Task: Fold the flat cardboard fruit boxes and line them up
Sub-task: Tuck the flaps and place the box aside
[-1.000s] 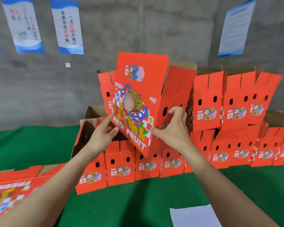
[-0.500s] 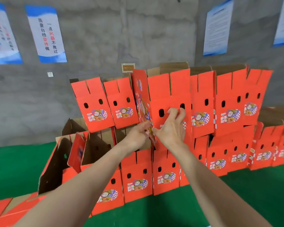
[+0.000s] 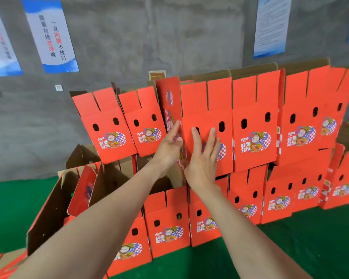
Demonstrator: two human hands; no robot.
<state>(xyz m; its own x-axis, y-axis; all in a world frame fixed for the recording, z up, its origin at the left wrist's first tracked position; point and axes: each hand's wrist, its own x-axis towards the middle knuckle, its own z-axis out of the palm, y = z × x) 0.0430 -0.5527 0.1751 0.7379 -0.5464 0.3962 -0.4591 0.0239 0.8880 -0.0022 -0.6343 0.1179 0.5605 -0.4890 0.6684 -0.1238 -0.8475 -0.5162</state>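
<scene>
Head view: my left hand [image 3: 169, 144] is flat, fingers straight, against the printed side of the folded box [image 3: 207, 109]. My right hand [image 3: 203, 160] is open too, palm on the box's front face. Neither hand grips anything. The box stands upright in the upper row, just beside its right neighbour [image 3: 254, 125], on top of the lower row [image 3: 167, 224]. Green mat [image 3: 310, 248] underneath.

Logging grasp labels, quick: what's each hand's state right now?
Left hand: open, fingers straight along the side of the upper-row red box, gripping nothing.
Right hand: open, fingers spread over that box's front, gripping nothing.
</scene>
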